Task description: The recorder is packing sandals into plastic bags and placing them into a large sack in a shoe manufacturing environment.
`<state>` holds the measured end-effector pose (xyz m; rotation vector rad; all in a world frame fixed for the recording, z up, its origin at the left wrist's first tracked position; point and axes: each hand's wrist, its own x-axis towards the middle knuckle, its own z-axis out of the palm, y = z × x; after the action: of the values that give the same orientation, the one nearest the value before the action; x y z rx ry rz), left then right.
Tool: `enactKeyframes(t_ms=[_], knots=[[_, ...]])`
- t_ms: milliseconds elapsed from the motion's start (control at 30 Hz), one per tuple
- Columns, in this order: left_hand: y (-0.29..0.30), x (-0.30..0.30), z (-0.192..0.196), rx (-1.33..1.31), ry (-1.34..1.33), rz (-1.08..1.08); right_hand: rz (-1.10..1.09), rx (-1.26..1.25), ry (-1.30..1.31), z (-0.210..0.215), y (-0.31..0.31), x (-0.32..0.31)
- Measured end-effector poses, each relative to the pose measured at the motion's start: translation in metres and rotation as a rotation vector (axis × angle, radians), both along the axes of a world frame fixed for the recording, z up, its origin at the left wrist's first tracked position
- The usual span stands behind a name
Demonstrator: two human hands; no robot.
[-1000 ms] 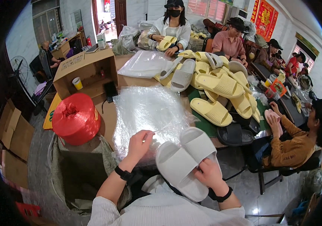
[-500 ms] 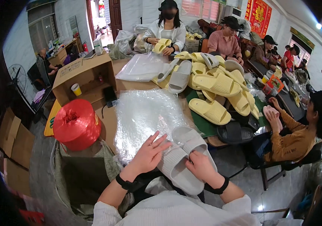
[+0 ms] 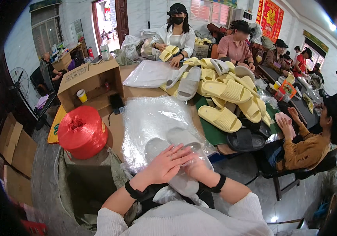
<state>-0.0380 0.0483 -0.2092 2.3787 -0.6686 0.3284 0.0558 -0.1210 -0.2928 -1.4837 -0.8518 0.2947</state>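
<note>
Pale grey, the pair of slippers (image 3: pixel 182 135) lies side by side over the near edge of the clear plastic sheets (image 3: pixel 154 114). Good handling here probably means keeping both toes level and pressing lightly, so the film doesn't snag. At the sheets' near edge, the left hand's (image 3: pixel 167 164) fingers are straight, close together, gripping nothing visible; the right hand's (image 3: pixel 200 171) grip is hidden, so I can't tell. The rounded toes look hazy, perhaps film-covered.
</note>
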Motion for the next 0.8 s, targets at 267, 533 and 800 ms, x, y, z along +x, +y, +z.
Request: enactKeyframes(t_ms=[267, 533, 800], knots=[[0.009, -0.006, 0.000, -0.122, -0.014, -0.154, -0.216, -0.596, -0.724, 0.014, 0.084, 0.053], [0.033, -0.014, 0.014, -0.098, -0.025, -0.069, -0.529, -0.609, -0.555, -0.014, 0.153, 0.101], [0.071, -0.061, -0.012, -0.279, -0.127, 0.376, -0.118, -0.323, -0.780, 0.022, 0.030, -0.008]])
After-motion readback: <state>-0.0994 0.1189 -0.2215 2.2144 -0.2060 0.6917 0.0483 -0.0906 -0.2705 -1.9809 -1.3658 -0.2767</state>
